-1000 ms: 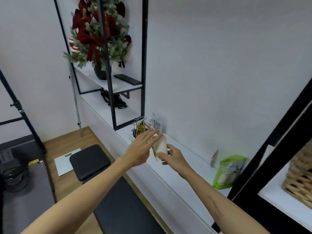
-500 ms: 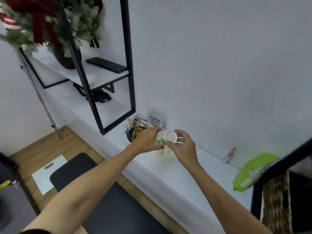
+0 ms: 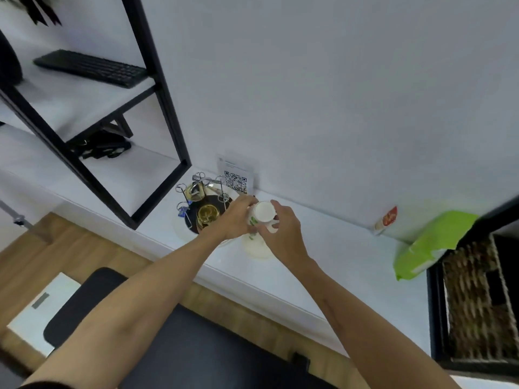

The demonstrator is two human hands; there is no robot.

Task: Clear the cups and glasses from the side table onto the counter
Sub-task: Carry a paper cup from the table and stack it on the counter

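White cup (image 3: 262, 217) with green leaf print: held above the white counter (image 3: 323, 248), tilted, its long axis running from lower left to upper right, one round white end facing up toward the camera; whether that end is mouth or base cannot be told. Left hand (image 3: 234, 220): fingers curled round the cup's side from the left. Right hand (image 3: 280, 234): fingers curled round the cup's handle side from the right. Directly beneath the cup, a white saucer (image 3: 257, 248) lies on the counter. Just left of the hands, a round tray (image 3: 182, 228) carrying a wire cup rack (image 3: 196, 189) and a gold-tinted glass (image 3: 207, 214), the left hand partly covering the tray's right edge. Behind, against the wall, a QR-code card (image 3: 236, 175). Further right on the counter, well apart, a small red-and-white packet (image 3: 387, 217) and a green bag (image 3: 429, 242). Left, a black metal shelf frame (image 3: 165, 113) holding a black keyboard (image 3: 90, 67). Lower right, a wicker basket (image 3: 477, 299).
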